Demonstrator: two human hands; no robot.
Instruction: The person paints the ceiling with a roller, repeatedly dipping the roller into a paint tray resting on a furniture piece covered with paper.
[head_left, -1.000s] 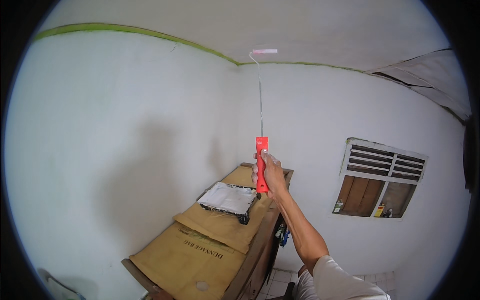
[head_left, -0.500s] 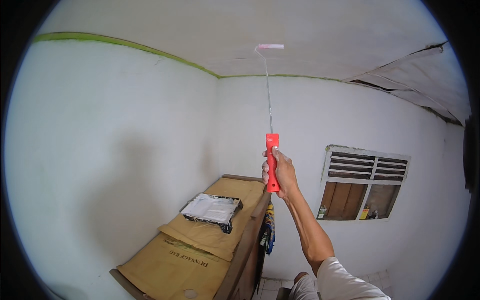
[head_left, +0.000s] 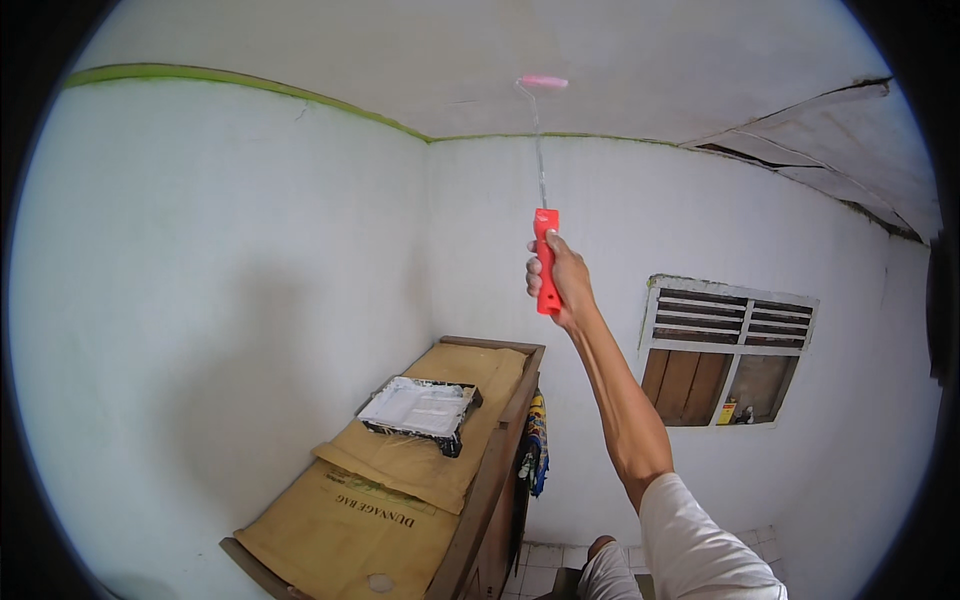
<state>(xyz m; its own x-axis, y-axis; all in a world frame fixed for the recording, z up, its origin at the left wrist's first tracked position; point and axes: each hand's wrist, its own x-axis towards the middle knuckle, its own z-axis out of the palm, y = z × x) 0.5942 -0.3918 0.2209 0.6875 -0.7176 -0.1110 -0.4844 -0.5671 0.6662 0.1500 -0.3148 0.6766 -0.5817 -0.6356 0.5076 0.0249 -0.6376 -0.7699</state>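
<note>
My right hand (head_left: 562,274) is closed round the red handle of a paint roller (head_left: 547,262), thumb up along its side. The roller's thin wire frame rises from the handle to a small pinkish-white sleeve (head_left: 545,82), which lies at the ceiling (head_left: 400,70). White paint smudges show on the fingers. Below and to the left, a black paint tray (head_left: 420,408) coated with white paint rests on brown paper (head_left: 340,520) that covers the top of a wooden cabinet (head_left: 490,480). My left hand is out of view.
A green strip (head_left: 250,93) runs where wall and ceiling meet. At the right, ceiling panels (head_left: 800,150) sag with dark gaps. A slatted window (head_left: 730,350) has small containers on its sill. Colourful cloth (head_left: 535,440) hangs at the cabinet's side. White floor tiles (head_left: 545,560) show below.
My right hand has risen with the roller, and the sleeve has moved slightly up in the picture along the ceiling. The wire frame looks shorter now. The tray has not been moved.
</note>
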